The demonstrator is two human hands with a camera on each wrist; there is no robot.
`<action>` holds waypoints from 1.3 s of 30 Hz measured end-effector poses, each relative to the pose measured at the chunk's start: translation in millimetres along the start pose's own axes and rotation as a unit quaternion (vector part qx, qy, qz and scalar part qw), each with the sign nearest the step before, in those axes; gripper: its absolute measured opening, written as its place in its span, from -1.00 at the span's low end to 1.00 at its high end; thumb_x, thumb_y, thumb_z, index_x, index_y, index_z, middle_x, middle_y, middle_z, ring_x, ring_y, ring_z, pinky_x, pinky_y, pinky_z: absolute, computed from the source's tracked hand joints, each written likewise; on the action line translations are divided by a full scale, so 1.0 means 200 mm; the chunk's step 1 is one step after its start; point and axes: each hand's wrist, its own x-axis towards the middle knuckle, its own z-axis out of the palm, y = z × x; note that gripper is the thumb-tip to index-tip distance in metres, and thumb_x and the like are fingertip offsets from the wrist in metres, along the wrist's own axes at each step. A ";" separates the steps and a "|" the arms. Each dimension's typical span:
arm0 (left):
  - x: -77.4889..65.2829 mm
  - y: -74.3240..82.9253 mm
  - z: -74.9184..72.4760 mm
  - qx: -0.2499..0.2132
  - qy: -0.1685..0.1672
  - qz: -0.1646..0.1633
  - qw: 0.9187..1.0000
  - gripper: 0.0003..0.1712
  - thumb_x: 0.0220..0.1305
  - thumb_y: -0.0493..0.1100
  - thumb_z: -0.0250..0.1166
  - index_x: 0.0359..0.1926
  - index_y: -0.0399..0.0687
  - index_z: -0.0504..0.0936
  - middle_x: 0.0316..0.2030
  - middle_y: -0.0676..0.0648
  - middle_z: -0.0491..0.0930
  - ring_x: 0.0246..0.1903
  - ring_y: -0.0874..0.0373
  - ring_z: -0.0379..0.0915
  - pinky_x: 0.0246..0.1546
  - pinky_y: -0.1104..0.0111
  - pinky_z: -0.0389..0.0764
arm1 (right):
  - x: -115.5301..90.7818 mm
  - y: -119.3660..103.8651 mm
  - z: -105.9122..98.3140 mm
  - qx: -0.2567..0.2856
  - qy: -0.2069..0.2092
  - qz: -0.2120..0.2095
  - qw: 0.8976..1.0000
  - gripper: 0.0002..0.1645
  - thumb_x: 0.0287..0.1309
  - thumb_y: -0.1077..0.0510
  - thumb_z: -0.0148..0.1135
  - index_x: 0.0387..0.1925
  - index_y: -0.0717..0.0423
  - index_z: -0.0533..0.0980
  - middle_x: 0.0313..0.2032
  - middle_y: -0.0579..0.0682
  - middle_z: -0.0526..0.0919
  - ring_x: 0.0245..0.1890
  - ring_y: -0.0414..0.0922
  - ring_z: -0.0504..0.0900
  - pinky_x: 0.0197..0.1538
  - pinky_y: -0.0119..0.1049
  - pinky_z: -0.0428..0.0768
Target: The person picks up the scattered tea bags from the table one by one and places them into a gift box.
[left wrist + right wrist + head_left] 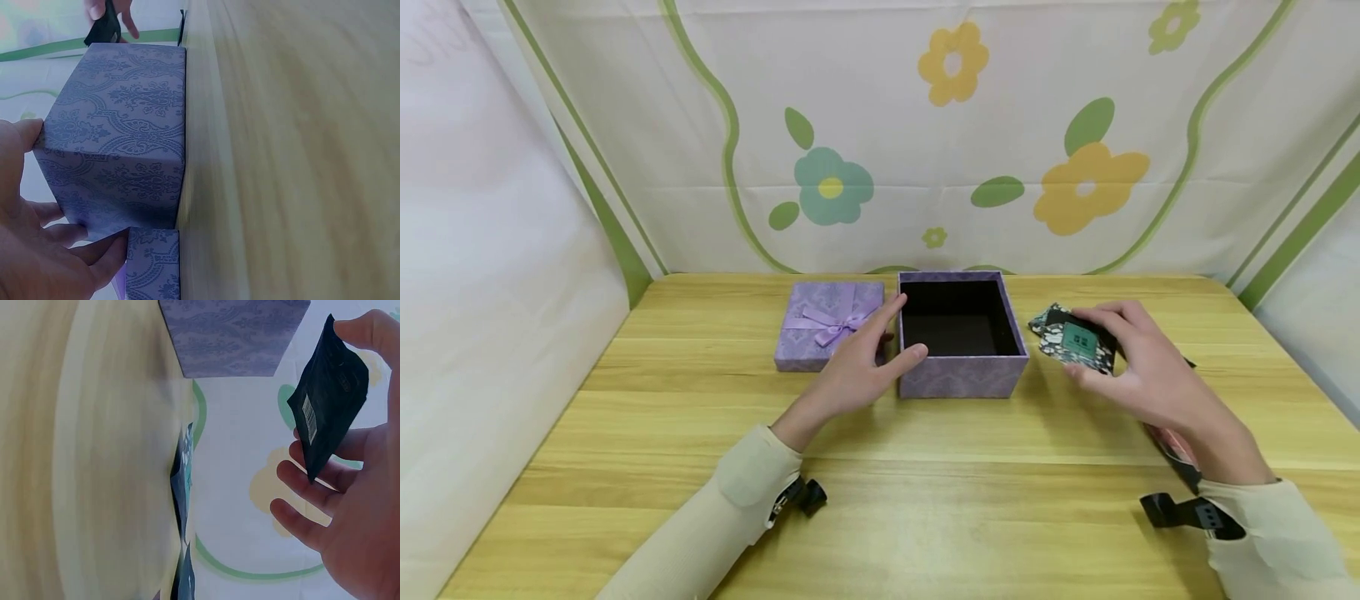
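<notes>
My right hand (1150, 367) pinches a small flat sachet (1081, 340) between thumb and fingers, above the table to the right of the box. The sachet has a dark patterned front with a green label; its black back with a white barcode shows in the right wrist view. A purple damask-patterned gift box (962, 377) stands uncovered, its black inside facing up. My left hand (857, 367) rests at the box's left side, thumb at the near rim corner, fingers extended along the side. Beside it lies the purple box lid (805, 321) with a ribbon bow, partly behind the left fingers.
More sachets lie on the wooden table (925, 500) at the right: a teal-patterned one (1040, 317) partly behind the held sachet, and a black and pink one (1176, 450) partly under the right wrist. A white flowered cloth (887, 100) hangs behind the table.
</notes>
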 end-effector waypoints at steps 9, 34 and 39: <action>0.00 0.00 0.00 0.000 -0.001 0.000 1.000 -0.06 0.52 0.38 0.14 0.73 0.45 -0.09 0.73 0.23 -0.18 0.69 -0.02 -0.03 0.62 -0.24 0.11 | 0.04 -0.08 0.01 0.026 0.041 -0.002 0.999 -0.03 0.19 -0.05 0.52 0.57 0.02 0.36 0.32 0.23 0.37 0.25 0.23 0.40 0.16 0.19 0.35; 0.00 0.00 0.00 0.005 0.001 -0.005 1.000 -0.05 0.50 0.39 0.16 0.72 0.50 -0.09 0.72 0.25 -0.17 0.66 -0.03 0.07 0.62 -0.23 0.11 | 0.24 -0.30 0.14 0.069 0.076 -0.041 0.994 -0.18 0.10 -0.02 0.62 0.39 0.06 0.58 0.36 0.11 0.53 0.40 0.17 0.38 0.38 0.25 0.35; 0.01 0.00 0.01 0.006 0.003 -0.007 1.000 -0.05 0.50 0.39 0.16 0.72 0.49 -0.08 0.72 0.24 -0.16 0.63 -0.04 0.15 0.61 -0.23 0.14 | 0.28 -0.33 0.16 0.071 0.070 -0.047 0.994 -0.19 0.09 -0.02 0.63 0.37 0.06 0.59 0.36 0.13 0.53 0.41 0.17 0.40 0.40 0.27 0.38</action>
